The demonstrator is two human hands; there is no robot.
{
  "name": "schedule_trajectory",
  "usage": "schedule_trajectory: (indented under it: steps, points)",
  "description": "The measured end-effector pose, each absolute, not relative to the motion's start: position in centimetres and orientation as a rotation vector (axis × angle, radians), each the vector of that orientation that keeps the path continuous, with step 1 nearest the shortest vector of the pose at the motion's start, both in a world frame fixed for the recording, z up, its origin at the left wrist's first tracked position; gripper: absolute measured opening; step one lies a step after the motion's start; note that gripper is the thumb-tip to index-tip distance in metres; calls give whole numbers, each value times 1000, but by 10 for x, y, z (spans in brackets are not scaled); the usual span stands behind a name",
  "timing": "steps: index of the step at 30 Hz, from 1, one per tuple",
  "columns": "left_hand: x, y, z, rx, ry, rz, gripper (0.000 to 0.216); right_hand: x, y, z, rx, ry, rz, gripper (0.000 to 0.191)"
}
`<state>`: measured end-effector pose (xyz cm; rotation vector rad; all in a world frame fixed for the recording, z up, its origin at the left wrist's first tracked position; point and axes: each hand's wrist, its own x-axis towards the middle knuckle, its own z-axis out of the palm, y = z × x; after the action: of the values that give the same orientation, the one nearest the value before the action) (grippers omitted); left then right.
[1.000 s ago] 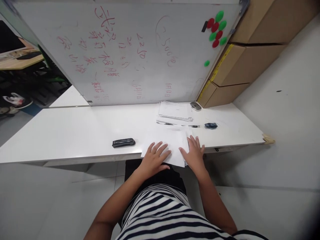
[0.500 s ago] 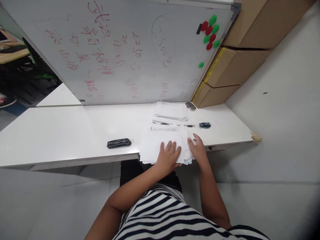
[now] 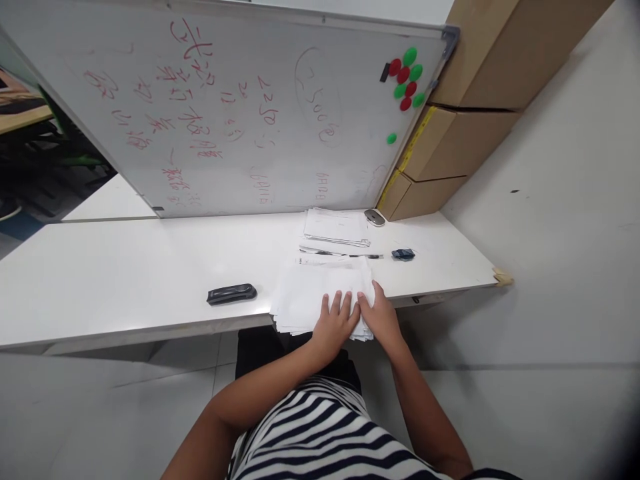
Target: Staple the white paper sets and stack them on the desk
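Left hand: the left hand (image 3: pixel 336 325) lies flat on the stack of papers (image 3: pixel 303 301), fingers stretched and a little spread; it grips nothing.
Right hand: the right hand (image 3: pixel 381 319) rests on the right edge of the same stack, touching the left hand; I cannot tell if it pinches the sheets.
Stack of papers: it lies at the near edge of the white table (image 3: pixel 125 273), slightly over the edge, sheets uneven.
Stapler: a black stapler (image 3: pixel 232 294) lies left of the stack, apart from it.
Behind the stack: a pen (image 3: pixel 350 255), a second paper pile (image 3: pixel 336 227), a computer mouse (image 3: pixel 375 217).
Background: a whiteboard (image 3: pixel 240 113) with red writing stands at the table.
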<state>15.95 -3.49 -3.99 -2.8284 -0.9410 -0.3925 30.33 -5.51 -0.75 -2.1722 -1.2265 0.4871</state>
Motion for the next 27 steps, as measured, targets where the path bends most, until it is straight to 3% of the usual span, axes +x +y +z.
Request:
schedule_trajectory:
  steps: [8, 13, 17, 21, 24, 27]
  points:
    - [156, -36, -50, -2839, -931, -375, 56, 309, -58, -7, -2227, -1241, 501, 65]
    - [159, -35, -48, -2803, -963, -386, 52, 315, -41, 7, -2327, -1614, 382, 62]
    - [169, -32, -49, -2780, -1000, -389, 46, 303, 16, 28, -2264, -1735, 59, 63]
    - [172, -40, -41, -2776, -1030, -387, 46, 294, 102, 33, -2191, -1971, 118, 52]
    - [157, -59, -17, -2801, -988, -393, 52, 299, 145, 24, -2183, -2192, 226, 53]
    - [131, -71, 20, -2904, -859, -439, 76, 311, 162, 14, -2152, -2317, 242, 49]
